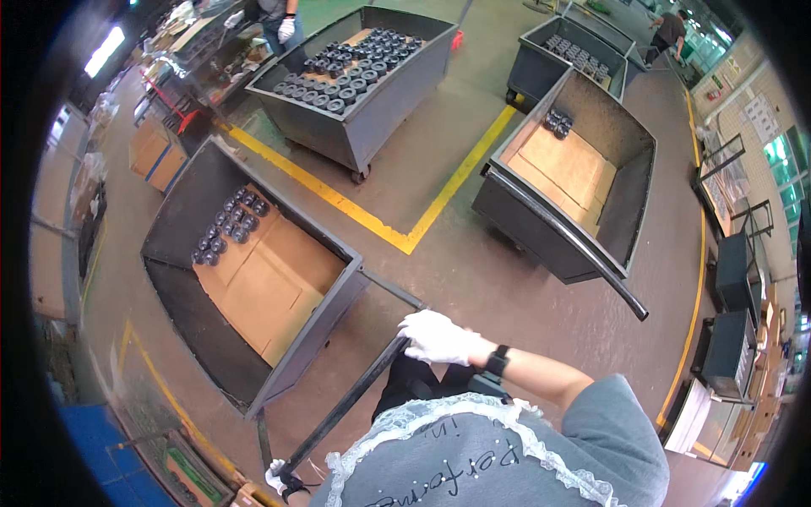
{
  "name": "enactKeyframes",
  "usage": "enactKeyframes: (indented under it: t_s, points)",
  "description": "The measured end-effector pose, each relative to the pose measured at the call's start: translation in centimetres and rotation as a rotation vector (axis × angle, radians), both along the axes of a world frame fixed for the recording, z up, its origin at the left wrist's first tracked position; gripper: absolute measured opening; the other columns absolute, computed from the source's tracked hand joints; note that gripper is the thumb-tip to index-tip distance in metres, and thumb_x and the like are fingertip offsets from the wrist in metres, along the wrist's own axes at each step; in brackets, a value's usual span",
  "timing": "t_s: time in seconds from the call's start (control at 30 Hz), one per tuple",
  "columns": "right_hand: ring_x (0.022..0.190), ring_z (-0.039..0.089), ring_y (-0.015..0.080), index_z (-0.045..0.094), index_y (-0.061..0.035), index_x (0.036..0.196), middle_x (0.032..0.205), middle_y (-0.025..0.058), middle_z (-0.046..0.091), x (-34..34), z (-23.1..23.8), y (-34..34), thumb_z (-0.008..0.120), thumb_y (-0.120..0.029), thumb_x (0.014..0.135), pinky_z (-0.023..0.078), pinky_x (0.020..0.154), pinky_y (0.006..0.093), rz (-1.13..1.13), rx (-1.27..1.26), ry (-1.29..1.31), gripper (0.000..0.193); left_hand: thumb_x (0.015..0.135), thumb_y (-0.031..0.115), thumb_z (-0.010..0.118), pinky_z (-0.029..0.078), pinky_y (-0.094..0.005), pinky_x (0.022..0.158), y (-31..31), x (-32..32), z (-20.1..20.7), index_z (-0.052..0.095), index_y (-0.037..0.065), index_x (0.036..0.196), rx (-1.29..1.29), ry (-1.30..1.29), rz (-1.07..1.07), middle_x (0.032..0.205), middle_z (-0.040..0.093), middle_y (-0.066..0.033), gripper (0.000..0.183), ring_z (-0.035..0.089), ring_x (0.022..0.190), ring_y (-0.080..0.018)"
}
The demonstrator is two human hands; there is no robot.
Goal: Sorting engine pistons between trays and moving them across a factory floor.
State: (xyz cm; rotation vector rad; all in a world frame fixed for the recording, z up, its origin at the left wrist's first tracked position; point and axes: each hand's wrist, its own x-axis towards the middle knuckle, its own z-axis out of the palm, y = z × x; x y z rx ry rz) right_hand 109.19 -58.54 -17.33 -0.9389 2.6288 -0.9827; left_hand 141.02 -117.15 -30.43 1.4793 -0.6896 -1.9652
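My right hand (pixel 438 336), in a white glove with a dark wristband behind it, is closed round the far end of a black push handle (pixel 348 402). Low in the picture, my left hand (pixel 275 477), also white-gloved, is closed at the handle's other end; its fingers show only partly. Two side bars join this handle to a grey metal cart (pixel 308 359) in front of me. Brown cardboard (pixel 274 279) lines the cart's bottom. Several dark round metal parts (pixel 228 223) stand in rows on it, along the far side.
Another grey cart (pixel 564 264) to the right holds a few dark parts on cardboard. A fuller cart (pixel 363 127) stands beyond yellow floor lines (pixel 355 213). Farther carts (pixel 541 72), a cardboard box (pixel 157 154), right-hand racks (pixel 733 351) and two people (pixel 287 29) are around.
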Motion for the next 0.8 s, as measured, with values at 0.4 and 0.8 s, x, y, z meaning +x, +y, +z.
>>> enactKeyframes:
  t_s: [0.4,0.8]
  points:
    - [0.096,0.065,0.0332,0.069,-0.0057,0.100,0.102,0.0141,0.068,-5.1,7.5,24.9,0.063,-0.019,0.086,0.053,0.085,0.0401,-0.645,0.095,-0.040,0.020,0.079,0.027,0.063,0.053,-0.0442,0.079,25.0,-19.0,12.7,0.060,-0.001,0.116,-0.958,-1.831,-0.500,0.108,0.065,-0.0190,0.047,0.065,0.091,-0.0335]
    - [0.093,0.065,0.0332,0.070,-0.0093,0.100,0.099,0.0137,0.069,-7.8,6.6,35.8,0.062,-0.019,0.088,0.053,0.083,0.0418,-0.806,0.118,-0.209,0.017,0.084,0.032,0.069,0.042,-0.0406,0.104,53.4,-40.6,7.4,0.068,0.003,0.110,-1.159,-0.669,-1.628,0.128,0.058,-0.0178,0.039,0.054,0.120,-0.0335]
